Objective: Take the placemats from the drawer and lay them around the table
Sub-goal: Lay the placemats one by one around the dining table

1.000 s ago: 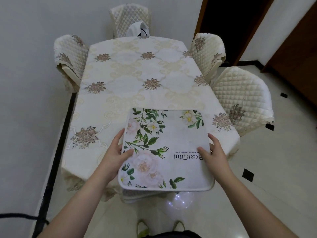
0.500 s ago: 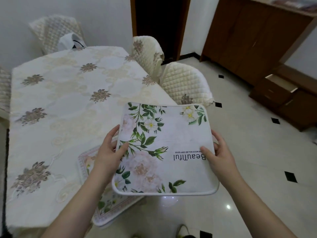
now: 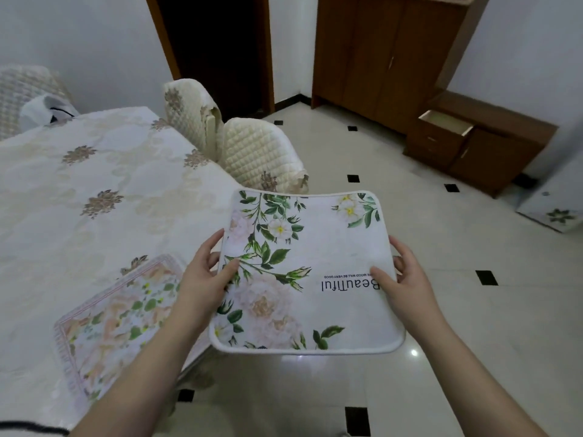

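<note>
Now the tabletop (image 3: pixel 94 171), draped in a cream floral cloth, fills the left of the view, its near and left edges cut off by the frame. Two quilted chairs (image 3: pixel 252 152) stand pushed in along its right side, likely marking the next places to set. Across the tiled floor a brown sideboard (image 3: pixel 492 152) has its drawer (image 3: pixel 448 123) pulled open; what is inside cannot be seen from this angle.

One laid placemat (image 3: pixel 116 320), pink-bordered and flowered, lies flat on the near corner of the tabletop, partly hidden behind the left forearm. A second, the white placemat (image 3: pixel 309 272) printed with green leaves and the word "Beautiful", is held level in the air just off the table's right edge, over the floor. Whether more mats are stacked beneath it cannot be told.

Each grip is a pinch at a side edge: the left hand (image 3: pixel 202 279) has its thumb on top and fingers curled under, and the right hand (image 3: pixel 407 279) mirrors it. Holding both sides probably keeps the soft mat flat for carrying to the next place.

At the far right edge a pale patterned object (image 3: pixel 555 212) is cropped and too unclear to name.
</note>
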The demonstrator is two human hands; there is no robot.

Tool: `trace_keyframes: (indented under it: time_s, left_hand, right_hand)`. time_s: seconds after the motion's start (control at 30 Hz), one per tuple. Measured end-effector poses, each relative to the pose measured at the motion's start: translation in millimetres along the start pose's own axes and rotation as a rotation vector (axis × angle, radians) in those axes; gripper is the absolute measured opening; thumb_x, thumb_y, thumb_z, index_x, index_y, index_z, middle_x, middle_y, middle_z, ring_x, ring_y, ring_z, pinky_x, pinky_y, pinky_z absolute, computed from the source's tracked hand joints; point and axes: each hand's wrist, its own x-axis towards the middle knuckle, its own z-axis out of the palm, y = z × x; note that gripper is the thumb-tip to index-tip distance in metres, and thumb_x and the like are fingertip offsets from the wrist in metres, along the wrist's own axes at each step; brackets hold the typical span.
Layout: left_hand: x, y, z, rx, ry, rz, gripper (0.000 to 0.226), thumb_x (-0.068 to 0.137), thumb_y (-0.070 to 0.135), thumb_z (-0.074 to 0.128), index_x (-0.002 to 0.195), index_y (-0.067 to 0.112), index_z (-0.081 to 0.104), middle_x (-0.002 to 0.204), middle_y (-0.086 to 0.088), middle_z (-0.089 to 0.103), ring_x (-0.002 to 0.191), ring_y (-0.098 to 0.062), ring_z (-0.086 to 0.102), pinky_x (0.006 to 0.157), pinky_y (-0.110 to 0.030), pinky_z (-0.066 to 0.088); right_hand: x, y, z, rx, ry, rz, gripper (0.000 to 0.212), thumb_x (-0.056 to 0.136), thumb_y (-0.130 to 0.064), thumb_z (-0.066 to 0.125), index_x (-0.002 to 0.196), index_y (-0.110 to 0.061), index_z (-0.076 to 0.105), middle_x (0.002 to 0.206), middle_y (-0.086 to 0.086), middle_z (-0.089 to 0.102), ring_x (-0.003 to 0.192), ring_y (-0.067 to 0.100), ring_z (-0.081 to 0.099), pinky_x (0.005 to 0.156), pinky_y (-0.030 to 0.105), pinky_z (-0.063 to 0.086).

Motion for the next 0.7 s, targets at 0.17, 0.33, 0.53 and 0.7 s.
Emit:
trace_keyframes:
  time_s: [0.17,0.33,0.53,0.7]
  left_hand:
    - [-3,13,70,-0.043,-0.038,-0.014,0.055,0.094,0.016,0.066,0.137,0.046,0.049,0.106,0.007,0.075,0.088,-0.022,0.075,0.07,-0.045,0.061]
    - [4,29,113,-0.04,-0.07,-0.025,0.055,0.094,0.014,0.065,0.136,0.046,0.049,0.107,0.007,0.075,0.085,-0.026,0.076,0.067,-0.047,0.061]
    - [34,44,139,0.113,-0.084,0.061,0.052,0.092,0.015,0.068,0.131,0.045,0.05,0.094,0.019,0.076,0.08,-0.013,0.075,0.063,-0.032,0.059]
    - [76,41,154,0.173,-0.05,0.101,0.054,0.09,0.016,0.07,0.131,0.045,0.051,0.09,0.024,0.074,0.08,-0.005,0.073,0.067,-0.031,0.057]
  right_hand:
    - [13,8,-67,0.026,0.027,0.009,0.063,0.088,-0.008,0.067,0.139,-0.036,0.044,0.109,-0.004,0.069,0.088,0.014,0.072,0.081,0.045,0.058]
    - [31,13,-111,0.071,0.029,0.058,0.061,0.089,-0.009,0.066,0.139,-0.037,0.044,0.109,-0.003,0.069,0.087,0.015,0.073,0.074,0.038,0.059]
    - [62,23,-125,0.097,0.041,0.102,0.059,0.089,-0.009,0.066,0.136,-0.038,0.046,0.112,-0.003,0.068,0.088,0.017,0.073,0.077,0.042,0.059]
    - [105,23,-122,0.018,0.07,0.084,0.061,0.087,-0.01,0.068,0.137,-0.037,0.045,0.109,-0.002,0.069,0.091,0.014,0.071,0.08,0.04,0.058]
